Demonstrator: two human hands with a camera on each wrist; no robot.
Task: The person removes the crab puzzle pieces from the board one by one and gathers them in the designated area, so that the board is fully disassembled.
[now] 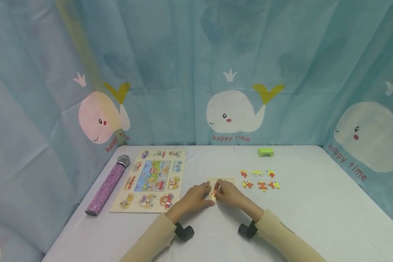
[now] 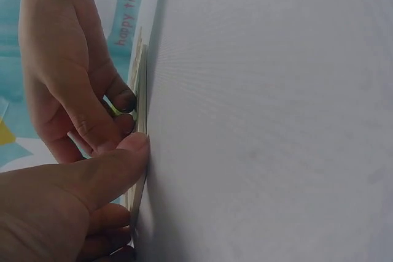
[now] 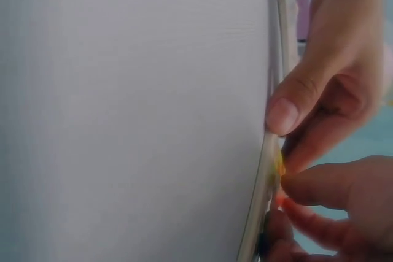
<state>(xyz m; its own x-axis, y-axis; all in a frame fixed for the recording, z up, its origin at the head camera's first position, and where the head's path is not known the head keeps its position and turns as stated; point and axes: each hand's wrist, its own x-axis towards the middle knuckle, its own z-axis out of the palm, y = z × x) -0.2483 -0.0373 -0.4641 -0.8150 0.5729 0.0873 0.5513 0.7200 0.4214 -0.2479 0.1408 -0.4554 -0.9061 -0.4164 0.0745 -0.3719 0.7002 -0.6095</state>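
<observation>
**puzzlefan:** Ok, count for me, what's on that table?

**tablewatcher:** One microphone (image 1: 107,188), purple glitter, far left. Next to it one big vehicle board (image 1: 118,208) with ten pictures around its border. One green block (image 1: 265,153) near the back edge. Then six loose puzzle pieces (image 1: 262,186) to the right of the hands — two rows of three, red, orange and yellow, lying apart from each other. Three whole whales on the curtain (image 1: 170,72) too, lol.

**puzzlefan:** And the hands?

**tablewatcher:** Two of them, each with a black wrist camera strapped on. The left hand (image 1: 194,198) has its thumb and fingers held apart, gripping the small wooden board (image 1: 231,179) — thumb on the near edge, fingertips along the left side. The board lies flat on the white table (image 1: 301,218), front and center.

**puzzlefan:** Right one?

**tablewatcher:** The right hand (image 1: 230,194) is bunched up, thumb and fingertips close together, pinching an orange-and-yellow piece (image 1: 214,194) at the left part of the small board. The right wrist view has a bit of it peeking out by the thumb. Can't tell if it sits flat in there, fingers cover most of it.
</observation>
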